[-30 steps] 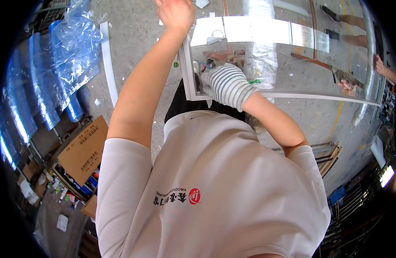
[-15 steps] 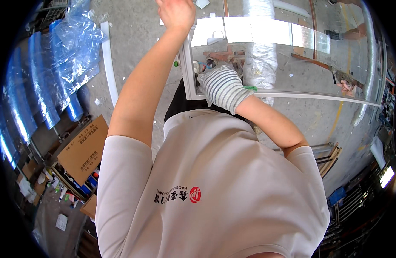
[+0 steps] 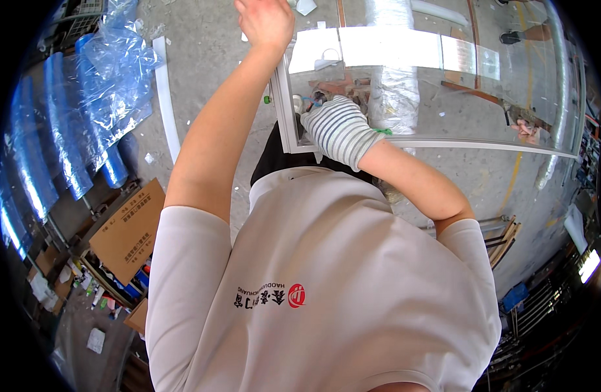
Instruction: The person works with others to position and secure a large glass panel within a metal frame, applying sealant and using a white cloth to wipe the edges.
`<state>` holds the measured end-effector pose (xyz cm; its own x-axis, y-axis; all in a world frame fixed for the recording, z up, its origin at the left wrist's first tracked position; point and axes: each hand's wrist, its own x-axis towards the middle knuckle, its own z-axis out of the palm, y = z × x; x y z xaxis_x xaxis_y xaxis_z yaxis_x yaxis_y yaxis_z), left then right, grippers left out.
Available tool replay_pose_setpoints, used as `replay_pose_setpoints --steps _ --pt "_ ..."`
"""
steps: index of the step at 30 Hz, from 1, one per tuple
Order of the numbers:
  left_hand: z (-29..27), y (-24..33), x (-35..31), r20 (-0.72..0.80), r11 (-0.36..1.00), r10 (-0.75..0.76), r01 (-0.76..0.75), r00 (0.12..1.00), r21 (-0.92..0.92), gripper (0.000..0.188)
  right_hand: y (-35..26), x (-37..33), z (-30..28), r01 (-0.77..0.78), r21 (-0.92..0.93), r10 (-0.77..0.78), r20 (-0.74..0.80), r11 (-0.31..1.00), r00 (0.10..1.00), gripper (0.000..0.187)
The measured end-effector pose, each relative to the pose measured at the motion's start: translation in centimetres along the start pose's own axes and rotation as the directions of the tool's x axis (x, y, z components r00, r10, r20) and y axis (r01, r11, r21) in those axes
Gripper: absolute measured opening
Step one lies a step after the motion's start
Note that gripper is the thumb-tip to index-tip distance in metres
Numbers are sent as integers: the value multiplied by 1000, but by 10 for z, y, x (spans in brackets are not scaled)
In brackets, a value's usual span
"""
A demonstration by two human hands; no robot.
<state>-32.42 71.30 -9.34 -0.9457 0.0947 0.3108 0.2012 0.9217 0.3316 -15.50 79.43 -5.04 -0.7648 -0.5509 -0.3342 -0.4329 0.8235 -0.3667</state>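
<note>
My bare left hand (image 3: 268,21) is at the top edge of the view, beside the upper left part of a pale-framed glass panel (image 3: 284,108). Its fingertips are cut off, so its grip is hidden. A striped white glove covers my right hand (image 3: 339,130), which is at the panel's near left corner. Those gloved fingers are curled together; what they hold, if anything, is hidden. Close by the glove's wrist a small green piece (image 3: 383,131) shows at the near frame bar. Another green piece (image 3: 268,100) sits on the outer left side of the frame.
Blue plastic-wrapped rolls (image 3: 65,124) stand at the left, near a cardboard sheet (image 3: 127,232) and clutter. A long white strip (image 3: 165,98) lies on the floor. Through the glass show a wrapped bundle (image 3: 395,98) and, at upper right, another person's leg and shoe (image 3: 511,38).
My left hand has moved slightly up and left. My right hand stays at the corner with only a slight shift. The other person's foot at upper right has moved a little.
</note>
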Motion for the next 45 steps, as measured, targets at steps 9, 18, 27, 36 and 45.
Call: replay_pose_setpoints --steps 9,18,27,36,45 --pt "3 -4 1 -11 1000 0 0 1000 -16 47 19 -19 -7 -204 435 163 130 877 978 26" --pt "7 -10 1 31 999 30 -29 999 -30 53 22 -22 23 189 88 -133 -432 978 892 13" --pt "-76 -120 -85 212 909 82 15 974 -418 25 24 -20 29 204 183 -171 -184 962 968 16" --pt "-144 -119 -219 621 868 66 262 781 -421 14 12 -36 5 -156 833 265 11 531 964 12" --pt "-135 -22 -192 455 799 573 -339 682 -497 47 20 -60 24 -60 947 468 -101 317 878 18"
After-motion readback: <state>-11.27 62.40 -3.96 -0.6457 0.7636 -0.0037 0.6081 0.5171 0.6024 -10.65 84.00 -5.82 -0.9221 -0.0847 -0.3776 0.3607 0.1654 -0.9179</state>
